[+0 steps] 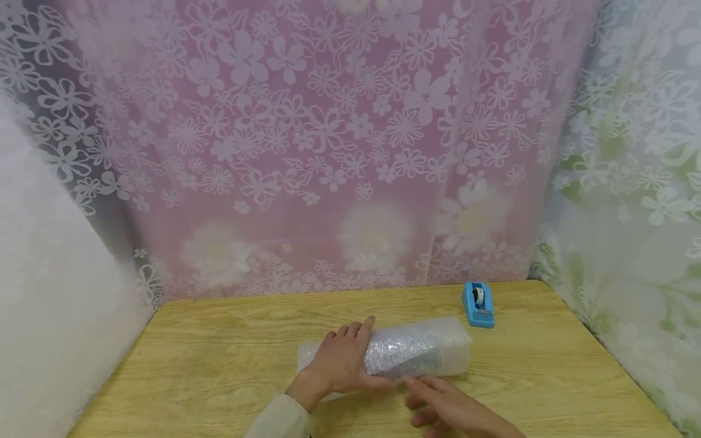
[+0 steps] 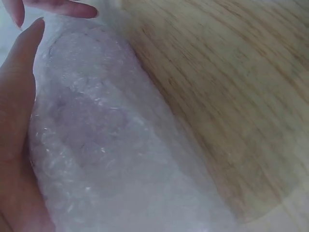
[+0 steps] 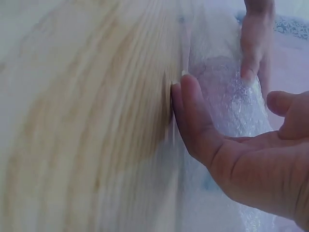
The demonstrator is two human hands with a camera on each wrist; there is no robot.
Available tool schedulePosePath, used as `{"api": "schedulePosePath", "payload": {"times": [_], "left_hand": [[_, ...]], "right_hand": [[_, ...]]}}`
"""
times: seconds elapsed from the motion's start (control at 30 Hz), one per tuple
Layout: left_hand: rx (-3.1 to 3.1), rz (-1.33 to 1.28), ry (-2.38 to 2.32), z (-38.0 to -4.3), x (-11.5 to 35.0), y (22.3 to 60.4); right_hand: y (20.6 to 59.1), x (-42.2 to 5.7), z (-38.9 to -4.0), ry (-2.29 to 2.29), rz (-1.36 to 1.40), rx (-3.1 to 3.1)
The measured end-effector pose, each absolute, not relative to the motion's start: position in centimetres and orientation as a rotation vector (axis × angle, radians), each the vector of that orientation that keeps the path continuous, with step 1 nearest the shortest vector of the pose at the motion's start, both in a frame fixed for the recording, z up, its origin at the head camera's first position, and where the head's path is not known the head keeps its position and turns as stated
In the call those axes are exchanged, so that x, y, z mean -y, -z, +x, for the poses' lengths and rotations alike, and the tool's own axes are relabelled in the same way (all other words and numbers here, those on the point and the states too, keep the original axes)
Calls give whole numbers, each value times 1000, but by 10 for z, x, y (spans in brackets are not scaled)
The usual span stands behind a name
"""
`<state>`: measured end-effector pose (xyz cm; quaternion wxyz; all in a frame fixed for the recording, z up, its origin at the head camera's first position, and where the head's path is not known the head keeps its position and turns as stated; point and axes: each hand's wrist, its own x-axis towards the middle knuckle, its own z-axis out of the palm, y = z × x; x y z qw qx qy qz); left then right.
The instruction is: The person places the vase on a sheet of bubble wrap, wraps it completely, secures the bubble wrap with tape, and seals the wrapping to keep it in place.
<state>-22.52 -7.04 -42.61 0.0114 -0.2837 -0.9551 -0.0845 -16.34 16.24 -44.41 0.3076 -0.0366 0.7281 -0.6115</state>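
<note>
A roll of bubble wrap [image 1: 418, 348] lies across the table, clear and shiny, with something bluish-grey showing faintly inside; what that is I cannot tell. My left hand [image 1: 342, 362] grips the roll from above, left of its middle, fingers over the far side and thumb along the near side. Close to the roll's near edge is my right hand [image 1: 446, 404], its fingers loosely bent and nothing held between them. In the right wrist view, its fingertips [image 3: 190, 89] are beside the wrap's lower edge at the tabletop; whether they touch it I cannot tell.
A blue tape dispenser [image 1: 479, 305] with a roll of tape stands behind the roll's right end. The wood-grain table [image 1: 219, 340] is bounded by a pink flowered curtain [image 1: 328, 152] at the back and pale sheets at both sides.
</note>
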Motion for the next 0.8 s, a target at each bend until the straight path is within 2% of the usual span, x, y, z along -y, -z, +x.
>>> {"api": "schedulePosePath", "payload": {"times": [0.5,0.8], "left_hand": [[3111,-915,683,-231,76,414],[3141,-806,849,-231,78,410]], "right_hand": [[440,-147,-157,1926,23,-1643],[439,-141,-167,1945,-66,-1626]]}}
